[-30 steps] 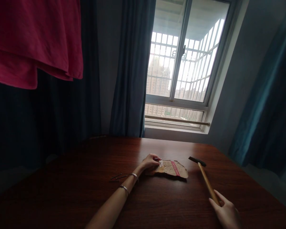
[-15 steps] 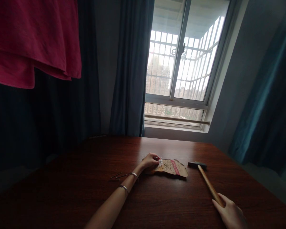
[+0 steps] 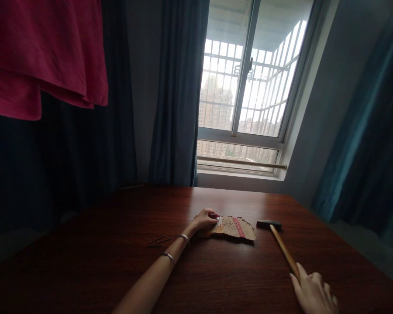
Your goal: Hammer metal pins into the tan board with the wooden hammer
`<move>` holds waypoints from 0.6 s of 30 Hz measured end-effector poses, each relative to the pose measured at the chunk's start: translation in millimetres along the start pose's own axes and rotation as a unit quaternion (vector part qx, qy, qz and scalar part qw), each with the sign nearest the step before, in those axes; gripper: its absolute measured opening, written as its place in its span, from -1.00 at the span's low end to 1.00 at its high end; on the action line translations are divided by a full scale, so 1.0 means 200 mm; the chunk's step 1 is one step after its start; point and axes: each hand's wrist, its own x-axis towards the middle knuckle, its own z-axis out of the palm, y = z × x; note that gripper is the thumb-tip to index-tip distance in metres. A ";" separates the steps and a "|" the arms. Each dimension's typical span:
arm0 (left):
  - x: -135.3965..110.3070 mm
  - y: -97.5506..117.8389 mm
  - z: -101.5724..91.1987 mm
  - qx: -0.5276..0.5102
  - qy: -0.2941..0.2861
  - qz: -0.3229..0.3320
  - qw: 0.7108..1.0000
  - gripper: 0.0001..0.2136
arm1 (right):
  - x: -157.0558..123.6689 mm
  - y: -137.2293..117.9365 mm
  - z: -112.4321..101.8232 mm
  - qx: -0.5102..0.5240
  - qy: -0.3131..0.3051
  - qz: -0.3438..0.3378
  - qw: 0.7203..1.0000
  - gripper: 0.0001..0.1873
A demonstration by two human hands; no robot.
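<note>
My left hand [image 3: 205,219] is at the left end of a piece of cardboard [image 3: 231,227], which is dotted with many small holes and crossed by a red stripe. Thumb and fingers are pinched there around what looks like a thin upright nail [image 3: 219,218], mostly hidden. On the right, my right hand [image 3: 314,290] grips the lower end of a wooden-handled hammer [image 3: 283,252]. The dark hammer head lies to the right of the cardboard, apart from it, low over or on the table. Several loose nails [image 3: 159,240] lie left of my left wrist.
All of this is on a brown wooden table [image 3: 216,279]. Behind it stand a barred window [image 3: 242,87] and dark blue curtains [image 3: 178,96]. A pink cloth [image 3: 46,56] hangs at the upper left.
My right hand's fingers have shifted and spread a little on the hammer handle. The left hand stays at the cardboard; the whole view has moved slightly.
</note>
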 end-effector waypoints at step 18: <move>0.00 -0.01 0.01 0.023 0.021 0.008 0.999 -0.77 | 0.39 -0.96 -0.09 0.313 -0.001 -0.325 0.893 -0.71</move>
